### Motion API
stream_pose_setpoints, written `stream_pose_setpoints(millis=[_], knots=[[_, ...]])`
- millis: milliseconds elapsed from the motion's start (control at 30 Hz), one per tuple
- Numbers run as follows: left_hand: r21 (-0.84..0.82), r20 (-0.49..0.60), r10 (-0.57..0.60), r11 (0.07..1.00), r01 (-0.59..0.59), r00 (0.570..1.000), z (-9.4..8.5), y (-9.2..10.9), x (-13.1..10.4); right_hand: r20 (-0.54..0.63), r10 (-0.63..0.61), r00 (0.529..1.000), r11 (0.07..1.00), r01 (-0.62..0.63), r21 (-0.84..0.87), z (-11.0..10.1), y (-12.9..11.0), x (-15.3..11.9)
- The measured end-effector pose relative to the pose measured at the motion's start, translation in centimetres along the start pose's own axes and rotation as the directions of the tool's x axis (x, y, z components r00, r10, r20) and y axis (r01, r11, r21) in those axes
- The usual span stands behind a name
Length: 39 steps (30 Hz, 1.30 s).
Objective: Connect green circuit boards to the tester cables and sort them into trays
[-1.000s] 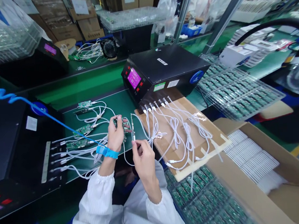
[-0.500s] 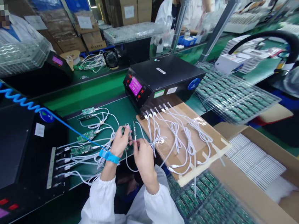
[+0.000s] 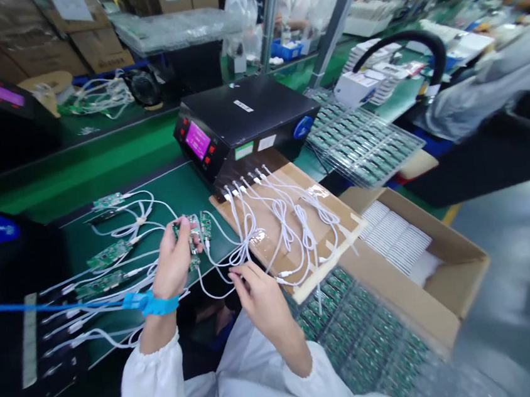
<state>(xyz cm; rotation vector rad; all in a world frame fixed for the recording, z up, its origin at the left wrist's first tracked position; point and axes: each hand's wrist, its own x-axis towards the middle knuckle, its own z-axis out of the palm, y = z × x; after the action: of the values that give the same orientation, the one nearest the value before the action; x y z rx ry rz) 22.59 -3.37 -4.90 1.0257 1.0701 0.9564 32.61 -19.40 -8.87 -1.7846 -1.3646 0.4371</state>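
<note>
My left hand (image 3: 176,255), with a blue strap at its wrist, grips a small green circuit board (image 3: 191,228) between thumb and fingers. My fingers cover part of it. Just right of that hand stands another green circuit board (image 3: 206,225), with a white cable plug (image 3: 207,245) at its lower end. My right hand (image 3: 263,299) is lower and to the right, beside the white cables (image 3: 245,241). Its fingers are loosely bent, thumb and index tips a little apart, and I see nothing held in them. Several cabled boards (image 3: 110,254) lie to the left.
A black test box (image 3: 249,115) with a pink screen stands behind a cardboard sheet (image 3: 267,223) carrying bundled cables. Trays of boards lie at right (image 3: 358,141) and below (image 3: 355,334). An open carton (image 3: 455,254) holds white pieces. Another black box (image 3: 6,352) is at left.
My right hand has moved away from the cable plug, down and to the right, and its fingers have loosened. My left hand still holds the board. The whole view has swung to the right.
</note>
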Motion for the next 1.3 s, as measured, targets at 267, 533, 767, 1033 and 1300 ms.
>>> stream_pose_setpoints(millis=[267,533,767,1033,1300], knots=[[-0.199,0.171,-0.205,0.951,0.237,0.964,3.6,0.8,-2.9,0.146,-0.055,0.988,0.910,0.110,-0.401,-9.0,5.6,-2.0],[-0.194,0.190,-0.283,0.928,0.319,0.940,5.3,-0.4,-4.1,0.386,-0.054,0.921,0.735,0.298,-0.609,-11.3,7.2,-2.1],[-0.221,0.215,-0.271,0.922,0.317,0.938,4.9,-0.7,-4.8,0.402,-0.118,0.908,0.708,0.361,-0.607,-10.3,7.3,-1.4],[-0.115,0.305,-0.275,0.940,0.322,0.912,3.2,-2.4,-6.3,0.515,-0.198,0.834,0.764,0.460,-0.452,-9.0,6.7,0.9],[-0.052,0.270,-0.263,0.957,0.286,0.926,2.4,-3.0,-6.8,0.642,-0.103,0.760,0.750,0.483,-0.452,-10.0,6.8,1.8]])
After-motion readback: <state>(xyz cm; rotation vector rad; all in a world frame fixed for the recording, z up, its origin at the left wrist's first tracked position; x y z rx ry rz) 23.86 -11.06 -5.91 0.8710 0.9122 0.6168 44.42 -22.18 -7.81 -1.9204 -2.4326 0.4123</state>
